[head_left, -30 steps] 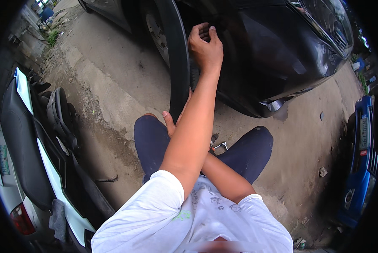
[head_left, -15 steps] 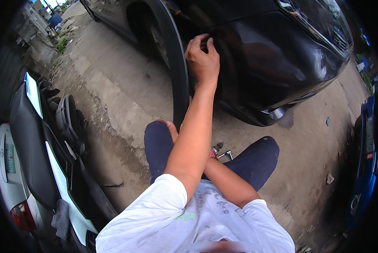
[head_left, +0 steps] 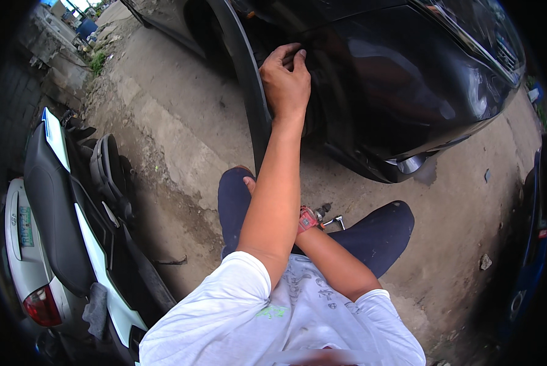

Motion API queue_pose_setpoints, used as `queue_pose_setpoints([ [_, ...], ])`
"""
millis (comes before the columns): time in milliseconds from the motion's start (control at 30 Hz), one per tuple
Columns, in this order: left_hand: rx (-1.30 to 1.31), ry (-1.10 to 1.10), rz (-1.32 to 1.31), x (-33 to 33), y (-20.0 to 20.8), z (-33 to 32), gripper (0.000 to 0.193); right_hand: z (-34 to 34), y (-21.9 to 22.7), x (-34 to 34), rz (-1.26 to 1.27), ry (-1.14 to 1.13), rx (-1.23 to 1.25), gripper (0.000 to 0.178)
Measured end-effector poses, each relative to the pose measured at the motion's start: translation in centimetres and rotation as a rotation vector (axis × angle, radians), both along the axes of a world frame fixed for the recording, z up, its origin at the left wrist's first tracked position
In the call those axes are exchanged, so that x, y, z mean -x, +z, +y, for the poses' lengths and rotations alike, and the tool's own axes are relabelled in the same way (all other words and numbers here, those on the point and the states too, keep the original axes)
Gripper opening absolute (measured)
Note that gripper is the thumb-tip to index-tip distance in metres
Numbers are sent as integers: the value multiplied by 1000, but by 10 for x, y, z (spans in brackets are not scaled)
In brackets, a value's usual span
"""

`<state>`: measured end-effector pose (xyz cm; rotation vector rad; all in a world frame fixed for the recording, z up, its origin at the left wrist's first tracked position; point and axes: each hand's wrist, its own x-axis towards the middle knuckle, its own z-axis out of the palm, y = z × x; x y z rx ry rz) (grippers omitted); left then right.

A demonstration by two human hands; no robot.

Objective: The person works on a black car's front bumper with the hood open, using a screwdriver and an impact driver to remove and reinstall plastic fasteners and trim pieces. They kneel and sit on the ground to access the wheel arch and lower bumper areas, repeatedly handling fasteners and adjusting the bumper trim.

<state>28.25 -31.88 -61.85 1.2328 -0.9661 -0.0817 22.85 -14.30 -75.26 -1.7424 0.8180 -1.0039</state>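
Observation:
My left hand (head_left: 286, 79) reaches up to the front corner of a black car (head_left: 402, 79). Its fingers are curled in toward the thumb at the wheel opening, and what they pinch is hidden. Close along that hand runs a long curved black wheel arch trim (head_left: 240, 58), hanging away from the car body. My right arm crosses beneath the left forearm. Most of my right hand (head_left: 249, 184) is hidden, but a digit shows at the lower end of the trim, which it grips. A red thing (head_left: 307, 219) sits at my right wrist; I cannot tell what it is.
Between my knees lies a small metal wrench (head_left: 334, 222). A motorcycle with a black seat (head_left: 50, 213) stands at my left, before a silver car (head_left: 14, 238). A blue vehicle (head_left: 527, 244) is at the far right. A stone (head_left: 485, 262) lies on the dirt ground.
The view has shifted slightly, so the surroundings sit further right. My left hand has moved a little left relative to the car, and more of the red thing shows at my right wrist.

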Motion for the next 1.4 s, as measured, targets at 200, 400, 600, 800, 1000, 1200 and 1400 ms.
queue_pose_setpoints([
  [200, -12, 45, -65, 3, 5, -3, 13, 5, -10, -8, 94, -48, 152, 32],
  [400, -32, 53, 159, 14, 2, -6, 14, -7, -29, -7, -39, 76, 55, 32],
  [600, 102, -310, 841, 17, -21, -16, 43, -15, -43, 9, -35, 67, 93, 30],
  [800, 195, -696, 1015, 21, -33, -32, 57, -36, -69, 15, 21, -46, 277, 26],
  [1000, 112, -621, 991, 27, -33, -39, 64, -52, -70, 32, -5, 41, 30, 44],
  [1200, 25, -622, 921, 21, -29, -41, 68, -53, -52, 43, -66, 65, 32, 55],
  [1400, 103, -648, 927, 25, -23, -38, 67, -46, -14, 50, -1, -59, 107, 68],
])
